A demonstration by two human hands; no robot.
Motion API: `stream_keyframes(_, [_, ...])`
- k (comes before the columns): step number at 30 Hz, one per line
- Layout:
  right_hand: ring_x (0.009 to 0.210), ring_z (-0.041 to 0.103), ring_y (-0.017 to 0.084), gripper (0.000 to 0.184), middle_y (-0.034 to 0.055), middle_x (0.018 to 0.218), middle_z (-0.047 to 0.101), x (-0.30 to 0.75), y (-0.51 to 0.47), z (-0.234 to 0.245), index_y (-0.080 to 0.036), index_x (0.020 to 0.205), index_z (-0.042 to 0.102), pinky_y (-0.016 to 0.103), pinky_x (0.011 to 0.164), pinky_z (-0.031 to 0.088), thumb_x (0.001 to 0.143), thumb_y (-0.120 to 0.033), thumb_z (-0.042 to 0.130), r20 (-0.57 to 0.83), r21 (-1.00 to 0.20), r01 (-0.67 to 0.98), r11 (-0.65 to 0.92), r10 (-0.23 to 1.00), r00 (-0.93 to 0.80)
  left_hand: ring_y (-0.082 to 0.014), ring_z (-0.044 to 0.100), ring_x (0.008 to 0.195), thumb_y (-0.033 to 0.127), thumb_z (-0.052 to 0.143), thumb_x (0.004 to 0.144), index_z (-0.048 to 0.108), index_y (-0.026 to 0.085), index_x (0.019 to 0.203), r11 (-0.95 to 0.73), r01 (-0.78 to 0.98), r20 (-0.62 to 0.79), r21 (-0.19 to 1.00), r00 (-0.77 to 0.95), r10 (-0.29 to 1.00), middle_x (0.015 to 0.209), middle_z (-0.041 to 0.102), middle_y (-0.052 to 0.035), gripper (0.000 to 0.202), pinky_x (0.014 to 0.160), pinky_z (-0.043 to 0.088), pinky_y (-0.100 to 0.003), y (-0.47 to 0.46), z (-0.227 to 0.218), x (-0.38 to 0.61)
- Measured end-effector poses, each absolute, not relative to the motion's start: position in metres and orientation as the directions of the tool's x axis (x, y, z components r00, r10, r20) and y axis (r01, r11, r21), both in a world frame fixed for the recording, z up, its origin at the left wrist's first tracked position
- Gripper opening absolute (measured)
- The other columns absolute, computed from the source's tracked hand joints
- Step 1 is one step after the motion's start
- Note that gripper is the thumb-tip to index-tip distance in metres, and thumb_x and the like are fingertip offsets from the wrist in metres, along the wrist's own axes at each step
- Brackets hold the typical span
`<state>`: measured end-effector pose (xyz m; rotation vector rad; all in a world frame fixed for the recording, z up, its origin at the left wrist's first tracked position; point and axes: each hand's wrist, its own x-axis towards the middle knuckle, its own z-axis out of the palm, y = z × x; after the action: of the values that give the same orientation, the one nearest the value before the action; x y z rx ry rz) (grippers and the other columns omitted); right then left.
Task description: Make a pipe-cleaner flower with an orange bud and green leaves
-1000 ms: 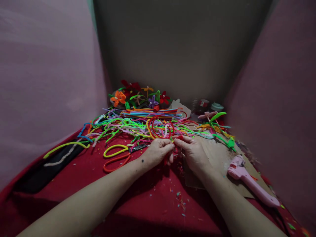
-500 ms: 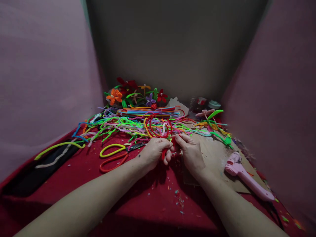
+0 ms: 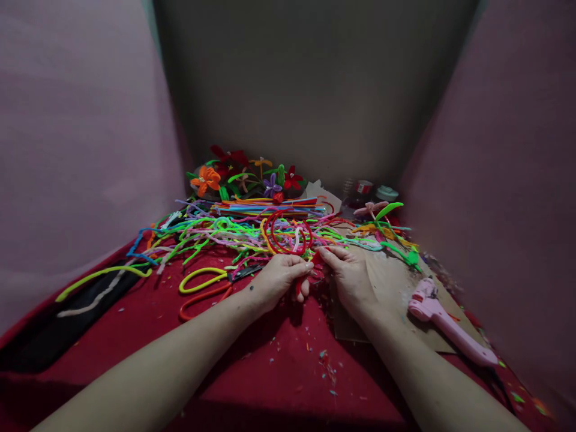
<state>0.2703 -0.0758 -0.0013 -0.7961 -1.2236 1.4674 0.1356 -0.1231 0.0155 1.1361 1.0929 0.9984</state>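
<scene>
My left hand is closed in a pinch on a red pipe cleaner, part of which shows between its fingers. Close beside it, my right hand pinches a red fuzzy piece at thumb and forefinger. Whether both hold the same pipe cleaner I cannot tell, as the fingers hide the join. Just beyond the hands lie red pipe cleaner loops on a heap of colourful pipe cleaners. Scissors with one yellow and one red handle lie left of my left hand, blades partly hidden.
A pink glue gun rests at the right, partly on a cardboard sheet. Pipe cleaner flowers stand at the back. A black strip lies at the left on the red cloth, which has scraps scattered over it.
Both hands stay close together and keep their pinch, with only slight finger movement. The whole view has shifted a little.
</scene>
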Motion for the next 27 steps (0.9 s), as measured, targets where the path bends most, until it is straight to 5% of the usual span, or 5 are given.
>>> stream_keyframes(7, [0.04,0.034,0.008,0.023,-0.0049,0.046,0.044,0.286,-0.06,0.006,-0.015,0.067,0.061,0.021,0.039,0.027,0.072,-0.036,0.057,0.191,-0.981,0.003,0.193,0.973,-0.129,-0.0065,0.051,0.038,0.039,0.054,0.076,0.052,0.014,0.064,0.147,0.042,-0.152,0.988,0.168,0.974,0.051,0.06,-0.0004,0.029,0.037,0.033,-0.015,-0.12,0.017,0.131])
stream_keyframes(12, [0.043,0.042,0.012,0.025,-0.0009,0.045,0.049,0.314,-0.027,0.008,-0.016,0.056,0.058,0.025,0.046,0.034,0.075,-0.03,0.048,0.277,-0.867,0.419,0.268,0.96,-0.041,-0.0091,0.052,0.046,0.032,0.051,0.077,0.057,0.016,0.078,-0.115,0.351,0.195,0.929,-0.201,0.96,0.054,0.056,0.0028,0.018,0.046,0.039,-0.019,-0.106,0.02,0.109])
stream_keyframes(17, [0.072,0.059,0.023,0.018,0.0113,0.073,0.066,0.327,-0.009,0.002,-0.014,0.072,0.068,0.033,0.07,0.04,0.069,-0.018,0.051,0.35,-0.747,0.618,0.245,0.935,0.051,-0.0155,0.056,0.076,0.014,0.046,0.074,0.065,0.018,0.082,-0.192,0.853,0.579,0.485,-0.149,0.801,0.08,0.06,-0.0028,0.021,0.069,0.041,-0.026,-0.091,0.014,0.077])
stream_keyframes(21, [0.087,0.058,0.027,0.029,0.0173,0.093,0.066,0.324,-0.012,0.0,-0.012,0.092,0.068,0.036,0.077,0.039,0.072,-0.017,0.048,0.412,-0.676,0.696,0.244,0.908,0.082,-0.0184,0.052,0.077,0.013,0.046,0.077,0.068,0.021,0.083,-0.152,0.972,0.58,0.18,0.02,0.815,0.077,0.056,-0.0052,0.024,0.067,0.039,-0.029,-0.089,0.007,0.076])
stream_keyframes(27, [0.084,0.059,0.023,0.027,0.0124,0.087,0.067,0.313,-0.025,0.003,-0.014,0.084,0.07,0.033,0.077,0.042,0.076,-0.018,0.044,0.489,-0.616,0.703,0.355,0.872,-0.011,-0.0221,0.05,0.077,0.023,0.05,0.08,0.067,0.022,0.079,-0.132,0.981,0.499,-0.144,0.187,0.847,0.077,0.056,-0.0078,0.017,0.064,0.035,-0.033,-0.087,0.007,0.091])
